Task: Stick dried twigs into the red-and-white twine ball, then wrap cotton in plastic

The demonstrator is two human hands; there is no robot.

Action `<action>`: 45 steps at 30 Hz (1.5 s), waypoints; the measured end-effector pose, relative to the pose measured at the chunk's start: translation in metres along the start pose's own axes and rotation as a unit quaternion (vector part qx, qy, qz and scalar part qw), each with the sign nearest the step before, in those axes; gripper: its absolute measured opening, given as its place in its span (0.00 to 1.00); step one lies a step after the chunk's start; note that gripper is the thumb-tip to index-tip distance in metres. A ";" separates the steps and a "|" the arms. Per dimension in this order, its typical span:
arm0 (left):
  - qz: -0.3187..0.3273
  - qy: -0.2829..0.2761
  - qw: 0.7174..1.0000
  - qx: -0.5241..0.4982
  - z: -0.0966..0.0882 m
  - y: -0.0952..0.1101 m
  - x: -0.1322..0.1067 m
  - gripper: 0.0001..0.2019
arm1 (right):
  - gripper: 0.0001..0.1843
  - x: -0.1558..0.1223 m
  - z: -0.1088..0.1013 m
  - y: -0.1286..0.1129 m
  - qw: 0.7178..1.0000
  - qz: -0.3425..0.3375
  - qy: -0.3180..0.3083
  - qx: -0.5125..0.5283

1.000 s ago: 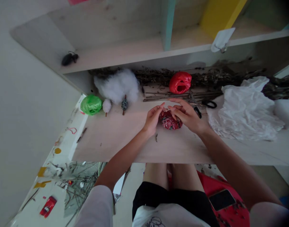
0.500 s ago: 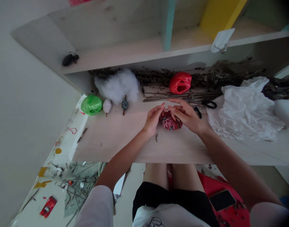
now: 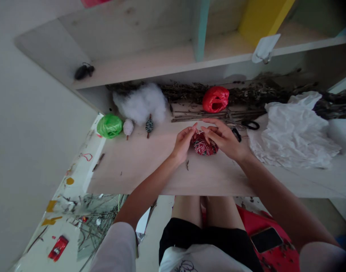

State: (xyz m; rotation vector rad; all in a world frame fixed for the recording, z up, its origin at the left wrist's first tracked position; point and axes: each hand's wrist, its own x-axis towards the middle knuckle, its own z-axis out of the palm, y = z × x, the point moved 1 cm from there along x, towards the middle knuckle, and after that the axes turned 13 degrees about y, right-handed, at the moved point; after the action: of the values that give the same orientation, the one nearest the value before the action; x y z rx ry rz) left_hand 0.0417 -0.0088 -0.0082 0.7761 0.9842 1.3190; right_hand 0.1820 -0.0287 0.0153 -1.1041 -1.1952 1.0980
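Observation:
A ball wound with red and white strands (image 3: 204, 144) lies on the pale wooden board (image 3: 133, 166), between my hands. My left hand (image 3: 184, 143) presses its fingertips against the ball's left side. My right hand (image 3: 221, 138) curves over its top and right side. The underside of the ball is hidden. Just beyond my right fingers lies a small black loop (image 3: 237, 134), with black-handled scissors (image 3: 250, 125) further right. Thin bare twigs (image 3: 218, 115) lie beyond my hands.
A red plastic bag (image 3: 215, 99), white wadding (image 3: 140, 102), a green bag ball (image 3: 109, 125) and a striped stick (image 3: 149, 125) line the board's back. White plastic sheeting (image 3: 293, 132) lies right. A shelf (image 3: 133, 71) overhangs. A phone (image 3: 266, 240) rests on red cloth over my lap.

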 end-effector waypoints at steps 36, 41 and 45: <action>-0.011 -0.012 1.000 -0.015 -0.003 -0.004 0.003 0.13 | 0.22 0.000 -0.002 0.004 1.000 -0.006 -0.012 -0.013; -0.009 -0.009 1.000 -0.014 -0.003 -0.004 0.003 0.13 | 0.23 0.000 -0.002 0.002 1.000 0.006 -0.008 -0.011; -0.015 -0.007 1.000 -0.014 -0.002 -0.003 0.002 0.14 | 0.25 -0.001 -0.001 0.001 1.000 0.011 -0.011 -0.003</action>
State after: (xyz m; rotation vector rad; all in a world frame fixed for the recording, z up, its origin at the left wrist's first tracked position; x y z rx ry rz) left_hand 0.0407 -0.0075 -0.0117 0.7454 0.9622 1.2965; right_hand 0.1832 -0.0295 0.0141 -1.1141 -1.2060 1.1269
